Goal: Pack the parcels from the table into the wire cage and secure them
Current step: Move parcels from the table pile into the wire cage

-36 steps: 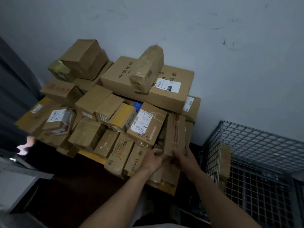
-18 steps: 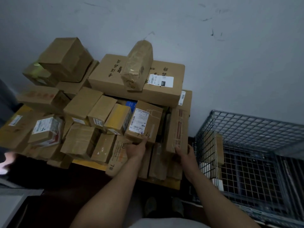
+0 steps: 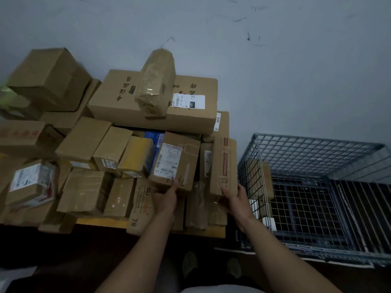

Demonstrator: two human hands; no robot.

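Note:
A heap of brown cardboard parcels covers the yellow table [image 3: 101, 222]. My left hand [image 3: 166, 197] grips the lower edge of a tilted labelled box [image 3: 175, 161] marked "1-2". My right hand [image 3: 233, 197] grips the bottom end of a narrow upright box [image 3: 224, 166] with red tape, at the heap's right side. The wire cage [image 3: 317, 187] stands on the floor to the right of the table, with a few parcels [image 3: 257, 180] leaning inside its left wall.
A large flat carton [image 3: 156, 102] with a taped bundle [image 3: 156, 81] on top sits high on the heap. More boxes [image 3: 48, 79] are stacked at the left. A grey wall rises behind. My feet [image 3: 211, 265] stand on the dark floor below.
My left hand has risen from low in the heap to the labelled box's lower edge. My right hand keeps hold of the narrow box. The view has shifted toward the cage.

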